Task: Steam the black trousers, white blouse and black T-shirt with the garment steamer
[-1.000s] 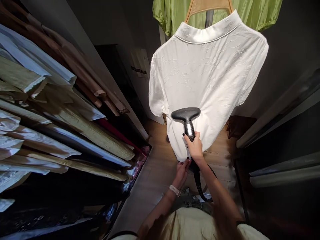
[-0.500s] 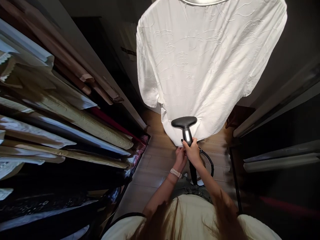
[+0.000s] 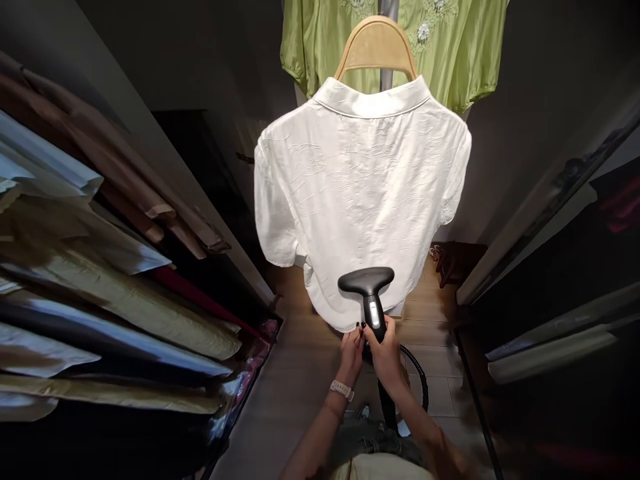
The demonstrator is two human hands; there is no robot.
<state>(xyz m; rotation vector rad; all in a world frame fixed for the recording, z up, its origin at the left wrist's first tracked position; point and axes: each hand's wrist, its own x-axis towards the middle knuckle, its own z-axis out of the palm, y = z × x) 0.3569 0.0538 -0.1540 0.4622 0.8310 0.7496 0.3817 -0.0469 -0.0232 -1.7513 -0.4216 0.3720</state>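
A white short-sleeved shirt (image 3: pixel 350 180) hangs back side towards me on a light wooden hanger (image 3: pixel 377 43). My right hand (image 3: pixel 387 357) is closed round the handle of a black garment steamer (image 3: pixel 367 281), whose wide head lies against or just in front of the shirt's lower back. A black ribbed hose (image 3: pixel 417 373) curves down beside my right wrist. At the shirt's bottom hem, my left hand (image 3: pixel 351 350) pinches the fabric edge, close beside the steamer handle. A pale watch band (image 3: pixel 342 390) circles my left wrist.
A green blouse (image 3: pixel 460 53) with white flower embroidery hangs behind the shirt. Garments on a rack (image 3: pixel 125 307) line the left side, and more dark clothes (image 3: pixel 560 333) hang on the right. A dark wooden stool (image 3: pixel 457 260) stands at the back right on the tiled floor.
The view has tilted up and the shirt looks smaller, so its collar, the hanger and the green blouse now show. My hands and the steamer sit lower in the picture, still at the hem.
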